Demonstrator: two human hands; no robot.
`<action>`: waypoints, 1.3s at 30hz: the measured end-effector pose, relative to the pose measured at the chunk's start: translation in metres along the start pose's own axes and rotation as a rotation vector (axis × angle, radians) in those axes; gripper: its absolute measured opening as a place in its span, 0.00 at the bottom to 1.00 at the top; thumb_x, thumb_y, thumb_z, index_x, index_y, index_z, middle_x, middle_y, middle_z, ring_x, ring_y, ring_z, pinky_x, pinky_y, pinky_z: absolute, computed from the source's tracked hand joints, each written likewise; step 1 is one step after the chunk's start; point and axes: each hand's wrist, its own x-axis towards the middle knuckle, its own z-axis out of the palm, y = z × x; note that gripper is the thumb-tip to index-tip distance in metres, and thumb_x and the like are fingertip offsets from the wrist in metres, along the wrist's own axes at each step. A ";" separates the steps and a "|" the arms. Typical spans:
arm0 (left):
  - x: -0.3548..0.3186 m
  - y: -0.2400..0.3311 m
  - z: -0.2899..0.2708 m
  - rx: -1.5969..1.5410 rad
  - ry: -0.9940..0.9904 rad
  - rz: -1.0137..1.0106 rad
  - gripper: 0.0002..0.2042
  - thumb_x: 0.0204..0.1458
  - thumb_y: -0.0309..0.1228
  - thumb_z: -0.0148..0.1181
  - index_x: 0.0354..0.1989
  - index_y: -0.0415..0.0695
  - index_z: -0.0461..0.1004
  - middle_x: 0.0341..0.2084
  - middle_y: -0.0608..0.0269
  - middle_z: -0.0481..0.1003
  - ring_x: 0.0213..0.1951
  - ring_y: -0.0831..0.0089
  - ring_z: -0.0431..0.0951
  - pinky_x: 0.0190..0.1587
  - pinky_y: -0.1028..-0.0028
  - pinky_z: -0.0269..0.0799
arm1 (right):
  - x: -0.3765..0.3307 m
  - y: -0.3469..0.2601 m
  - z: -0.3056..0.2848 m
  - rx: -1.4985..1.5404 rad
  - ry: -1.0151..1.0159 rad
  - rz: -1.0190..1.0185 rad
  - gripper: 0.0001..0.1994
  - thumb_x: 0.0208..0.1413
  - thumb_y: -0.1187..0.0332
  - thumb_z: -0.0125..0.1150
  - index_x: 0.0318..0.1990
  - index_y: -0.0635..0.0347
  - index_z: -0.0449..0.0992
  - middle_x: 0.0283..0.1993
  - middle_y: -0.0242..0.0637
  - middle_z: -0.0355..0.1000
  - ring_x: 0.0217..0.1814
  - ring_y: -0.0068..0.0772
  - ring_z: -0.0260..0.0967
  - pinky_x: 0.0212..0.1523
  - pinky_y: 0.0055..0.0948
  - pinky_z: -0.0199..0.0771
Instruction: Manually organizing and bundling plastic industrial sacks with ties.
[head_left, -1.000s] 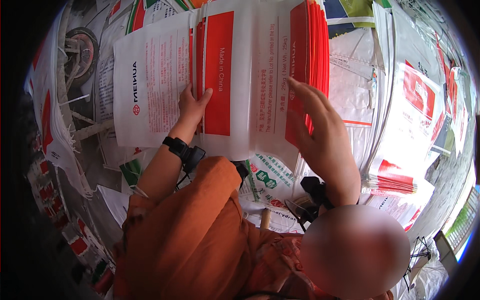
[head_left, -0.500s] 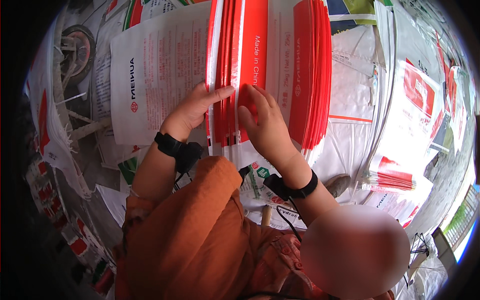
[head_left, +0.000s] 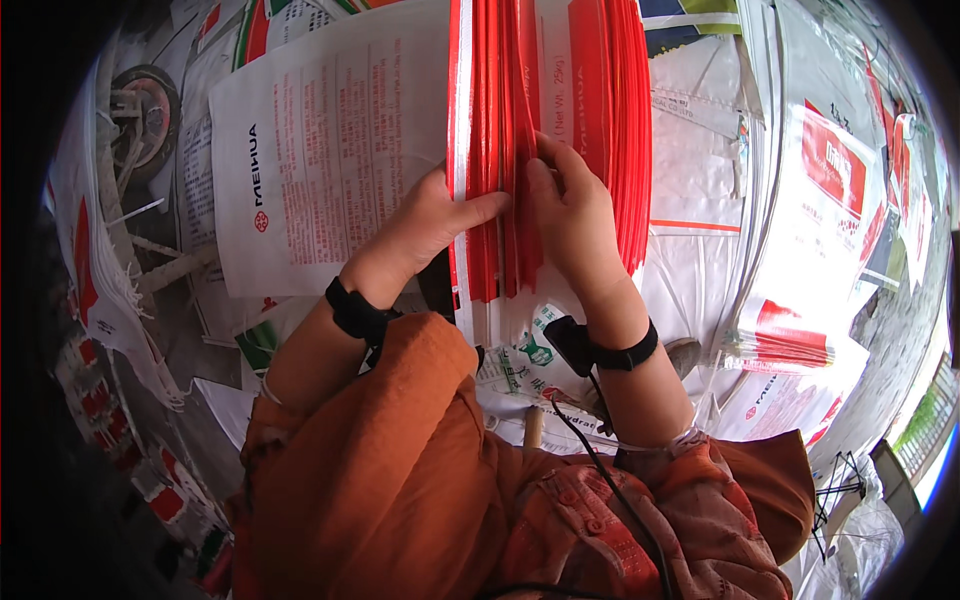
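Hands pinching red and white bags [head_left: 560, 120]: left hand [head_left: 425, 225] pressing flat on the stack, right hand [head_left: 575, 205] gripping red edges.

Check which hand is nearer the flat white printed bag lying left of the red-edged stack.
Left. The left hand lies against the white printed bag's right edge; the right hand is farther right, on the red-edged bag stack.

We get even, bright daylight, no hard shadows; only soft shade under the forearms and along the dark left side. Brightest patch is lower right, slightly blown out near the rim. Centre is sharp: print on the white sack [head_left: 330, 160] is crisp, red stack [head_left: 600, 110] saturated but not clipped. Heavy fisheye bending toward edges, black vignette corners. Bottom-right detail goes soft and smeared.
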 end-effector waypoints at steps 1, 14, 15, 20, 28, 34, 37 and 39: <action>0.000 -0.002 0.000 -0.005 0.030 0.004 0.22 0.60 0.30 0.64 0.61 0.38 0.69 0.53 0.61 0.75 0.53 0.75 0.75 0.58 0.71 0.71 | 0.000 0.001 -0.001 0.037 0.042 0.018 0.17 0.62 0.70 0.57 0.58 0.61 0.74 0.51 0.50 0.76 0.52 0.50 0.76 0.53 0.41 0.76; 0.000 -0.006 0.003 -0.017 0.074 0.032 0.19 0.60 0.29 0.62 0.59 0.38 0.70 0.50 0.62 0.77 0.50 0.77 0.77 0.55 0.72 0.73 | 0.005 -0.006 -0.004 -0.173 0.010 -0.150 0.18 0.60 0.69 0.58 0.57 0.61 0.73 0.50 0.52 0.76 0.52 0.55 0.75 0.53 0.42 0.76; 0.000 -0.007 0.002 -0.017 0.075 0.031 0.19 0.60 0.29 0.62 0.59 0.38 0.70 0.50 0.62 0.77 0.50 0.77 0.77 0.55 0.72 0.73 | 0.004 -0.008 -0.003 -0.126 0.035 -0.091 0.18 0.60 0.69 0.58 0.57 0.60 0.74 0.49 0.51 0.77 0.51 0.50 0.76 0.51 0.39 0.76; 0.000 -0.006 0.001 0.005 0.081 0.004 0.19 0.60 0.29 0.63 0.58 0.39 0.71 0.50 0.62 0.77 0.49 0.77 0.77 0.55 0.72 0.73 | 0.004 0.001 -0.005 0.058 0.129 -0.088 0.18 0.60 0.68 0.59 0.57 0.59 0.76 0.49 0.50 0.77 0.50 0.46 0.77 0.50 0.36 0.76; -0.001 -0.002 0.007 0.040 0.045 0.064 0.19 0.61 0.30 0.63 0.58 0.39 0.71 0.50 0.62 0.77 0.50 0.76 0.77 0.55 0.72 0.73 | 0.004 -0.005 -0.003 -0.202 0.055 -0.197 0.16 0.60 0.68 0.57 0.54 0.61 0.75 0.45 0.52 0.76 0.47 0.55 0.76 0.49 0.44 0.77; -0.002 -0.003 0.007 0.004 0.079 0.038 0.20 0.64 0.39 0.60 0.58 0.39 0.71 0.49 0.63 0.77 0.50 0.78 0.76 0.55 0.74 0.72 | 0.002 -0.001 -0.006 -0.050 0.096 -0.143 0.21 0.61 0.75 0.51 0.63 0.58 0.69 0.49 0.56 0.76 0.47 0.57 0.76 0.47 0.45 0.78; -0.003 -0.009 0.003 -0.009 0.110 0.020 0.20 0.65 0.41 0.59 0.58 0.39 0.71 0.48 0.64 0.77 0.50 0.79 0.76 0.54 0.75 0.72 | 0.005 0.003 -0.009 -0.125 0.103 -0.232 0.25 0.62 0.78 0.51 0.67 0.52 0.67 0.38 0.49 0.77 0.30 0.39 0.75 0.36 0.31 0.76; -0.003 -0.010 0.003 -0.003 0.118 0.026 0.20 0.65 0.41 0.58 0.58 0.39 0.71 0.48 0.64 0.77 0.49 0.79 0.76 0.54 0.75 0.72 | 0.005 -0.002 -0.009 -0.096 0.080 -0.188 0.25 0.61 0.78 0.50 0.66 0.53 0.67 0.44 0.53 0.76 0.39 0.48 0.76 0.42 0.38 0.77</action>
